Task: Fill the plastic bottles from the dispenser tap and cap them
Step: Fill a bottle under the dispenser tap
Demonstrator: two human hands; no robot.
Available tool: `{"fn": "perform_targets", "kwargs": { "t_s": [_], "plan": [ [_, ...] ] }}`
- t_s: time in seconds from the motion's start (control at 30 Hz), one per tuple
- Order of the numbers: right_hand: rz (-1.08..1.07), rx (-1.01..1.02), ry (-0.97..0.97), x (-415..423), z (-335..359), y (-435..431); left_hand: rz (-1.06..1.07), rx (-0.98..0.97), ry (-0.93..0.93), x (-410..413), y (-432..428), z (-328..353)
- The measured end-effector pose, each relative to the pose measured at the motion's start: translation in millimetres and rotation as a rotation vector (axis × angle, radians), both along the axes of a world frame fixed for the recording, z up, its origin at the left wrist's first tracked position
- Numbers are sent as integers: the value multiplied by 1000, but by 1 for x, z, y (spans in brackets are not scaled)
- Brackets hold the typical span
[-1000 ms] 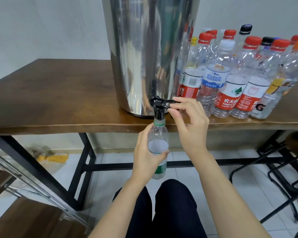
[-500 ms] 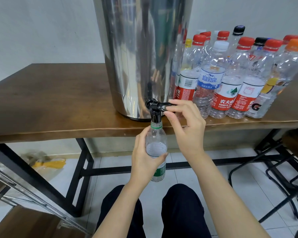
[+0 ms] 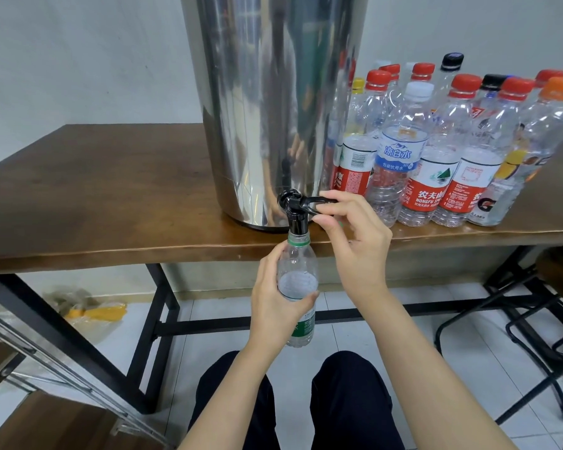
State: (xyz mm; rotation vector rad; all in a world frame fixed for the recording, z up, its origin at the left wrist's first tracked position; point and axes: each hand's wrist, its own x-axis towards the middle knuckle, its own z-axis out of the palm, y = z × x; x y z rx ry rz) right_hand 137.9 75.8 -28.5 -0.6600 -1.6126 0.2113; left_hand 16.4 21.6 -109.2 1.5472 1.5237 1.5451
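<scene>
A tall steel dispenser (image 3: 267, 102) stands on the wooden table (image 3: 95, 196), its black tap (image 3: 294, 209) jutting over the front edge. My left hand (image 3: 273, 306) grips a clear, uncapped plastic bottle (image 3: 298, 277) with a green neck ring and green label, holding its mouth right under the spout. Water stands about level with my thumb inside it. My right hand (image 3: 351, 241) pinches the tap's black lever between thumb and fingers. To the right of the dispenser stand several capped bottles (image 3: 436, 147), most with red caps.
Black metal table legs and a crossbar (image 3: 163, 323) run beneath the table. My knees in dark trousers (image 3: 306, 401) are below the bottle. A black stool frame (image 3: 540, 336) stands at the right, a yellow plastic bag (image 3: 91, 313) lies on the tiled floor at the left.
The water level in the bottle has stayed about the same. Both hands hold their places on the bottle and lever; only the camera has shifted a little.
</scene>
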Motion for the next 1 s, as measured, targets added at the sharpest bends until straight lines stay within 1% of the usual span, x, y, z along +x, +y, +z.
{"fn": "perform_targets", "kwargs": {
  "t_s": [0.2,0.63,1.0],
  "plan": [
    [60,-16,53,-1,-2,1,-14,-5,-26,-2,1,0],
    [80,-67,138,-7,-3,-1,-28,11,-31,-4,-1,1],
    [90,-64,130,-10,-1,-4,-14,20,-24,-7,-2,1]
  ]
}}
